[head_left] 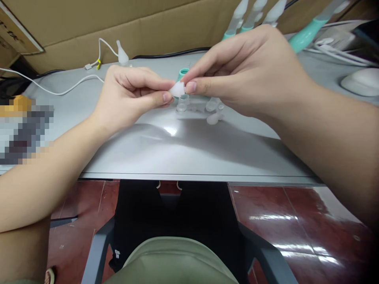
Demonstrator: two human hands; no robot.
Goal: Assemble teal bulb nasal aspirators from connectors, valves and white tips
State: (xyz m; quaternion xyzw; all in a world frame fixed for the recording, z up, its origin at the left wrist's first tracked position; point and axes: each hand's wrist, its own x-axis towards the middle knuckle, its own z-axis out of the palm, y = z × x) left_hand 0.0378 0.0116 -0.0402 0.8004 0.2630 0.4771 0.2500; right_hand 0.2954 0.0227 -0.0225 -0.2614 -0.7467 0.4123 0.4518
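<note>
My left hand [133, 88] pinches a white soft nozzle tip [177, 90] between thumb and fingers, above the desk. From the other side, my right hand [251, 75] closes its thumb and forefinger on a small clear piece at the nozzle tip's wide end; the fingertips hide most of that piece. Behind the hands is a teal part with a round opening [184, 71], partly covered by them. Just below lie a clear cup-like piece [182, 104], a translucent piece [212, 104] and another translucent piece [212, 118] on the grey desk [166, 157].
Several teal devices with white tips [241, 8] stand at the back right, beside another teal device [308, 35]. A white mouse [363, 82] sits at right. At the back left are a white cone-shaped tip [122, 54] and a white cable [63, 93]. Cardboard [118, 23] lines the back.
</note>
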